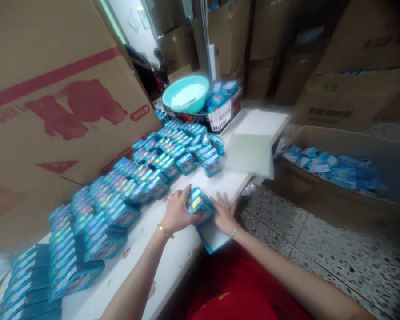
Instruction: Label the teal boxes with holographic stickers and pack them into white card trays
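Observation:
My left hand (178, 209) is wrapped round a short stack of small blue boxes (198, 202) with shiny tops, near the table's front edge. On the stack's other side lies my right hand (224, 214), fingers spread and close against the boxes; its fingertips rest by the table edge. Below both hands, a blue-edged piece with a pale inner face (215, 238) sticks out over the edge; whether it is a carton or a flap I cannot tell. Long rows of the same blue boxes (120, 186) stand on the white table (166, 240) to the left.
A large printed carton (63, 102) rises behind the rows. At the table's far end, a turquoise basin (186, 93) with white contents sits on a tray (223, 113) of blue packs. A pale sheet (250, 153) lies right. An open carton (320, 186) on the floor holds blue packs.

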Motion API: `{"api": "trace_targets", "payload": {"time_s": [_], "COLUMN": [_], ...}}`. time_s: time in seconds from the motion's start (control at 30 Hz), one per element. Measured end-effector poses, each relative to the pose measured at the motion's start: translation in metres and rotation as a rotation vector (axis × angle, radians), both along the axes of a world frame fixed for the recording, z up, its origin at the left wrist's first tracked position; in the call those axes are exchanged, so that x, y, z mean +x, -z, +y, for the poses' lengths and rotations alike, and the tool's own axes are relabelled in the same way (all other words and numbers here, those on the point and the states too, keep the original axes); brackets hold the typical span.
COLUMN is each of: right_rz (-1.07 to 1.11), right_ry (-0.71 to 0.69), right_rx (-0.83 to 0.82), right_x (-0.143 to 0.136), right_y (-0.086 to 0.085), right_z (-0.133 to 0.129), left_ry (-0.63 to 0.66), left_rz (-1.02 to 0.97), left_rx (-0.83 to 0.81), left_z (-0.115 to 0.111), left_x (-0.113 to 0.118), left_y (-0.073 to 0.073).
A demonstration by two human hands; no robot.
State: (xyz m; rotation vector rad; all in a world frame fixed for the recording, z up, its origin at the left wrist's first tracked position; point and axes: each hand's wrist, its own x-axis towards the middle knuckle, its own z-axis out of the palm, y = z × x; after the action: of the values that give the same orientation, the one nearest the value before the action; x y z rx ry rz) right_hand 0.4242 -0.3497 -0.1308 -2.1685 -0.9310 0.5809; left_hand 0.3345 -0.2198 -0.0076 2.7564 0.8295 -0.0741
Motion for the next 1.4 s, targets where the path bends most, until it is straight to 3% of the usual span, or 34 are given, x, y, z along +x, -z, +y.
{"api": "trace_targets", "payload": {"time_s": [0.2,0.3,0.37,0.43,0.53,0.67,0.77,0.9,1.03,1.1,1.2,1.3,1.37,1.4], "right_rz": [0.067,0.049,0.031,0.014,-0.011,-0.002,0.016,0.014,0.015,0.016,0.026,0.039,0.049,0.049], "right_ry": [0.019,-0.004,-0.031,-0.035,-0.030,-0.060,-0.060,-0.037,-0.029,-0.009,0.047,0.071,0.053,0.039], "right_rx": [0.011,-0.003,-0.016,-0.038,-0.067,-0.052,-0.028,-0.037,-0.021,0.016,0.090,0.187,0.229,0.235], "right_x": [0.000,0.001,0.000,-0.002,-0.003,-0.002,-0.001,0.000,0.001,0.000,-0.002,-0.004,-0.003,-0.002], "right_y": [-0.010,-0.010,-0.008,-0.004,-0.001,-0.003,-0.007,-0.010,-0.006,-0.001,0.007,0.014,0.017,0.018], "right_z": [0.002,0.001,-0.001,-0.001,0.001,0.000,-0.002,0.000,0.001,0.001,-0.001,-0.004,-0.005,-0.006], "left_ry": [0.009,0.100,0.171,0.219,0.263,0.266,0.257,0.313,0.276,0.199,0.184,0.237,0.222,0.207], "left_rz": [0.057,0.089,0.056,-0.054,-0.111,0.133,0.236,0.154,0.064,-0.003,-0.244,-0.461,-0.538,-0.573], "left_rx": [0.298,0.257,0.158,0.142,0.226,0.215,0.225,0.330,0.319,0.240,0.110,-0.056,-0.191,-0.239], "left_z": [-0.008,0.002,0.016,0.030,0.048,0.065,0.068,0.048,0.030,0.030,0.034,0.025,0.009,-0.001], "left_x": [0.018,0.020,0.032,0.058,0.121,0.195,0.212,0.199,0.190,0.181,0.145,0.080,0.031,0.010], "left_y": [0.010,0.011,0.002,-0.011,-0.022,-0.005,0.015,0.026,0.017,0.002,-0.039,-0.085,-0.102,-0.104]}}
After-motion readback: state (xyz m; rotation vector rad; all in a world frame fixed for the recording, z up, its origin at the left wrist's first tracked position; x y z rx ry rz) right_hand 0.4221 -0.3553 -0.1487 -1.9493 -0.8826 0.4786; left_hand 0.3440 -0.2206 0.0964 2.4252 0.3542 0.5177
